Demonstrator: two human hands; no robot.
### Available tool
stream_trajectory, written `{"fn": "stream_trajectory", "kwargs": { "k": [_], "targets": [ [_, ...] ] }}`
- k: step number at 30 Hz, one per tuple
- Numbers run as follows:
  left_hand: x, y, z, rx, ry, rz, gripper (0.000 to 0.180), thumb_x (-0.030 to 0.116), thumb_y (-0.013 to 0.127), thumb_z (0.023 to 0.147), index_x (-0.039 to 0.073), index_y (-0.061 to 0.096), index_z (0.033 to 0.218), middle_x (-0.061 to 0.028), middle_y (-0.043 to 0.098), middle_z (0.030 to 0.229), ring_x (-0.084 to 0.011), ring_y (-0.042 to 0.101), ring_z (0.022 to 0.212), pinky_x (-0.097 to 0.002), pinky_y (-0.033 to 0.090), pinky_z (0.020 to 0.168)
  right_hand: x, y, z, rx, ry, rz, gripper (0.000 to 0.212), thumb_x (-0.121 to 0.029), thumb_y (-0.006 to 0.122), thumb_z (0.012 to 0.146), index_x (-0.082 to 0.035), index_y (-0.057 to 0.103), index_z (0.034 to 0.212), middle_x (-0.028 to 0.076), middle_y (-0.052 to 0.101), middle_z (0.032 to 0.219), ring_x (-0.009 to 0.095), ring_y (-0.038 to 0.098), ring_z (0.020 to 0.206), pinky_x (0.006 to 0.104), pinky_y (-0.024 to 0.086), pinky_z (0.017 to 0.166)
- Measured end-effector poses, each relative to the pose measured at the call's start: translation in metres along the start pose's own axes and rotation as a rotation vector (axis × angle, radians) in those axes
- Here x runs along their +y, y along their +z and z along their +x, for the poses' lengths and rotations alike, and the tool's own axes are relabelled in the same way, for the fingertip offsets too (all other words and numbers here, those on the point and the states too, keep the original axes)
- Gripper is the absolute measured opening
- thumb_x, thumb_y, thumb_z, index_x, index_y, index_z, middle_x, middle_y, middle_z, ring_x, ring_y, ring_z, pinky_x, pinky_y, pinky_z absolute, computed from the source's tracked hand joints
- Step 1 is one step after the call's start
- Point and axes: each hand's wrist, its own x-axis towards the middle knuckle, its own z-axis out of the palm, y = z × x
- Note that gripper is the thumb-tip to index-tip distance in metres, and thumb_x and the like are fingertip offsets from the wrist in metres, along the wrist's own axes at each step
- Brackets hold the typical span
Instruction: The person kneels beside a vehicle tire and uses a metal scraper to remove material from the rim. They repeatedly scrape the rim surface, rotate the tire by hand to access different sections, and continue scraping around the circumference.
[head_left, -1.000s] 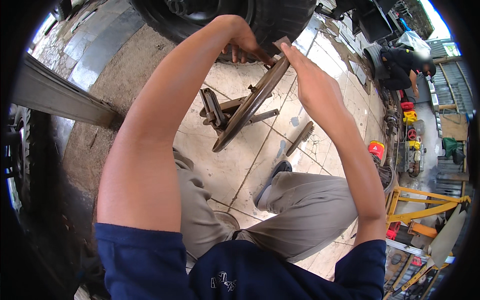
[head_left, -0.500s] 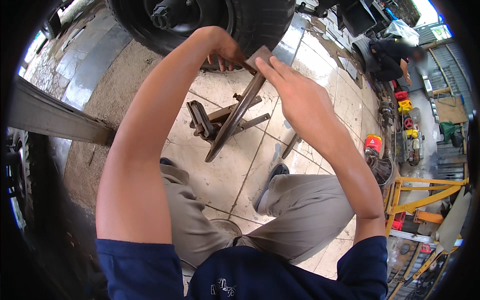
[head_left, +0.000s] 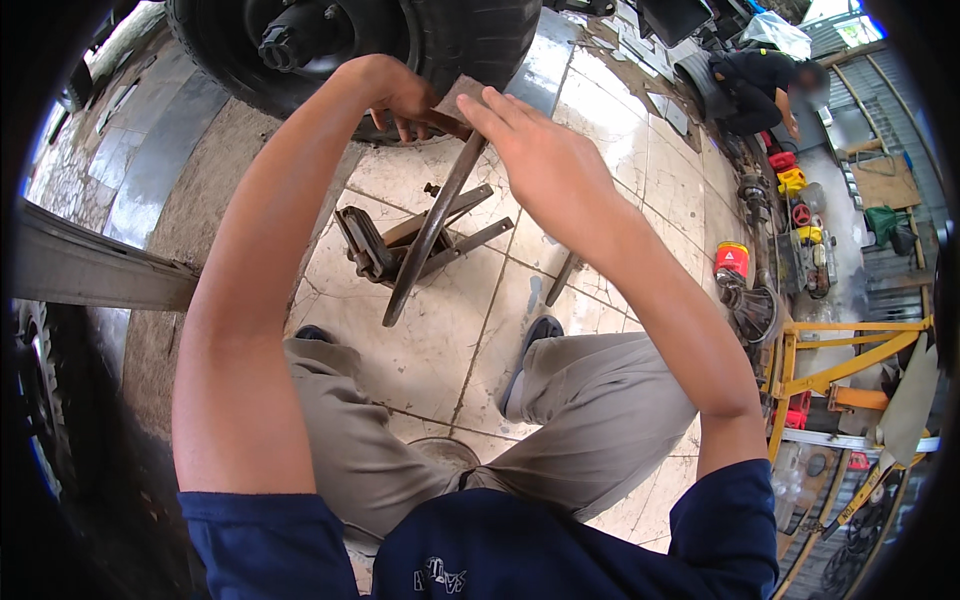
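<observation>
In the head view, pale lettering and a small white drawing mark the chest of the dark blue shirt (head_left: pixel 437 540) at the bottom of the frame; a red and yellow can (head_left: pixel 731 262), right of centre, bears a label with a white triangle, and black characters run along a yellow bar (head_left: pixel 862 496) at lower right. In the upper middle, the right hand (head_left: pixel 545 150) lays straightened fingers on a flat, rough-looking brown piece (head_left: pixel 462 100); its thumb is hidden, so I cannot tell whether it grips. The left hand (head_left: pixel 402 102) has bent fingers beside the same spot, and what it grasps cannot be made out. From beneath the hands a smooth, dark metal strip (head_left: pixel 430 235) with a slight sheen slants down to left of centre, overlapping an assembly of flat, worn metal bars (head_left: pixel 365 245). A thin brown bar (head_left: pixel 562 282) on the cracked, glossy tile floor (head_left: pixel 425 360) is partly covered by the right forearm. A black rubber tyre (head_left: pixel 480 45) is cut off by the top edge; a co-worker (head_left: pixel 755 90) at upper right is small, with a blurred head.
</observation>
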Motion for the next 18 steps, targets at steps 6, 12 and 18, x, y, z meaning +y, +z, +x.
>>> {"fn": "stream_trajectory", "kwargs": {
  "k": [6, 12, 18],
  "targets": [
    [-0.017, -0.003, -0.005, -0.007, -0.016, 0.050, 0.056, 0.044, 0.047, 0.104, 0.014, 0.046, 0.151, -0.0055, 0.058, 0.146, -0.0194, 0.061, 0.127, -0.0456, 0.047, 0.110, -0.031, -0.024, -0.002, -0.124, -0.030, 0.037, 0.068, 0.009, 0.048, 0.085, -0.009, 0.046, 0.151, 0.020, 0.047, 0.154, 0.033, 0.049, 0.140, 0.0415, 0.047, 0.112],
    [0.011, -0.006, -0.018, 0.049, -0.032, 0.114, 0.066, 0.058, 0.047, 0.099, 0.015, 0.050, 0.149, -0.0034, 0.057, 0.148, -0.0179, 0.064, 0.122, -0.0414, 0.051, 0.103, 0.000, -0.007, 0.001, -0.084, 0.080, 0.142, 0.071, 0.010, 0.050, 0.084, -0.010, 0.044, 0.152, 0.018, 0.047, 0.155, 0.030, 0.048, 0.142, 0.0392, 0.048, 0.111],
    [-0.009, -0.010, -0.006, 0.000, -0.055, 0.119, 0.090, 0.079, 0.053, 0.087, 0.017, 0.048, 0.152, -0.0058, 0.054, 0.152, -0.0199, 0.061, 0.128, -0.0443, 0.051, 0.106, -0.013, -0.011, 0.002, -0.080, -0.003, 0.123, 0.074, 0.011, 0.049, 0.083, -0.013, 0.044, 0.153, 0.017, 0.044, 0.157, 0.031, 0.049, 0.141, 0.0405, 0.048, 0.111]
  ]
}}
